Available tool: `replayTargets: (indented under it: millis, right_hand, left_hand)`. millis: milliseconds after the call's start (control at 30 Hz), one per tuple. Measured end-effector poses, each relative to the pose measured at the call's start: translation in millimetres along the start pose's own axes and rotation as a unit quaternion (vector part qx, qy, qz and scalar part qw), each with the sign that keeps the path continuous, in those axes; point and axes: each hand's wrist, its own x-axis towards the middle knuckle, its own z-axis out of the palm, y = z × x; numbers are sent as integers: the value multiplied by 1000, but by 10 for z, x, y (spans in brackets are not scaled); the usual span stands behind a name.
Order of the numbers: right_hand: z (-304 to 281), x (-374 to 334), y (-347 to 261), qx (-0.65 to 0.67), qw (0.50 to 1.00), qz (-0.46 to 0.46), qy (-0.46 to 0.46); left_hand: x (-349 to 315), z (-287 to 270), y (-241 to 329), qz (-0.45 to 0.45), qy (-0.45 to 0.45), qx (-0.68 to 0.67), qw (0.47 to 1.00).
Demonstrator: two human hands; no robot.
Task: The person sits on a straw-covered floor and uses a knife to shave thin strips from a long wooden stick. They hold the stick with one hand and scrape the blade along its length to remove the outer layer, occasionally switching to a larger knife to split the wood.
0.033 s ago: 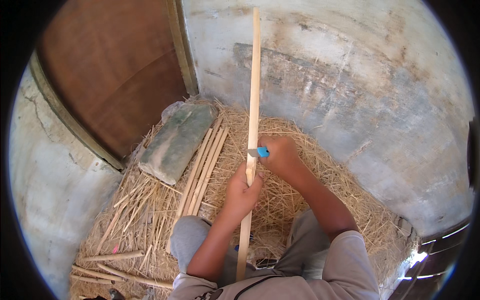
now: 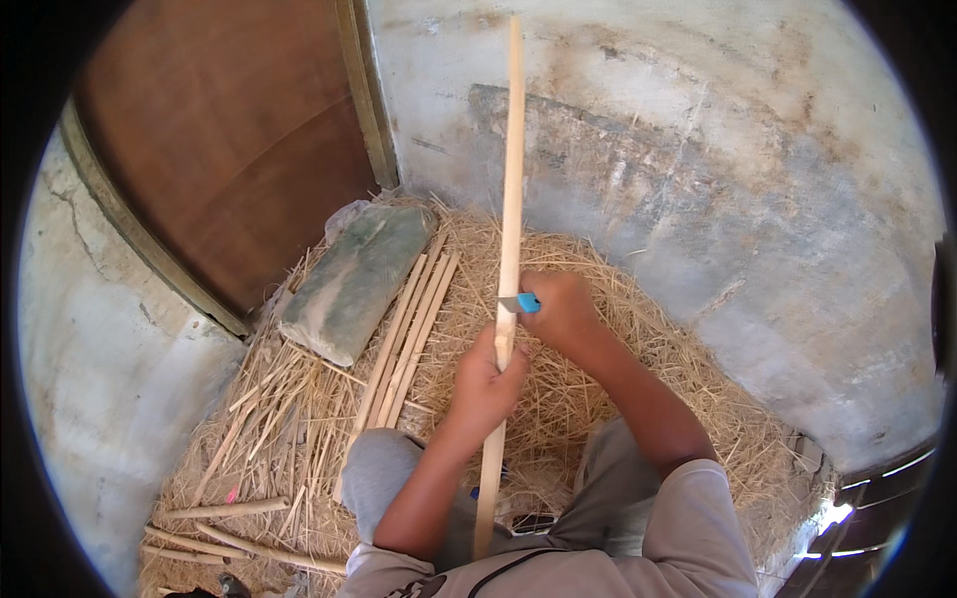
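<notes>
Left hand [image 2: 488, 379] wraps tight around long pale wooden strip [image 2: 511, 169]. Right hand [image 2: 563, 309] grips blue-handled blade [image 2: 522, 303], pressed against strip. Shavings [image 2: 608, 379] cover floor beneath.

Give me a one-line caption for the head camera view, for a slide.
Seated on straw, left hand grips a long stick while right hand presses a blue-handled blade against it.

The stick [image 2: 510, 199] is pale tan; the knife [image 2: 522, 303] has a blue handle and grey blade. The straw [image 2: 618, 399] is yellow, the slab [image 2: 354, 284] grey-green, the door [image 2: 229, 149] brown. The wall [image 2: 718, 179] is grey with rusty stains
</notes>
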Motion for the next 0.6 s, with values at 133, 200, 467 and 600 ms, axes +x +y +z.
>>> replayTargets:
  millis: [133, 200, 467, 600]
  right_hand:
    - [-56, 127, 42, -49, 997, -35, 39]
    - [-86, 224, 8, -36, 996, 26, 75]
    - [289, -48, -79, 131, 981, 142, 34]
    - [160, 124, -38, 28, 998, 29, 45]
  left_hand:
    - [61, 12, -171, 12, -12, 5, 1000]
    - [73, 34, -256, 46, -8, 48, 998]
    - [144, 7, -143, 125, 32, 37, 991]
    - [115, -59, -151, 126, 31, 63, 990]
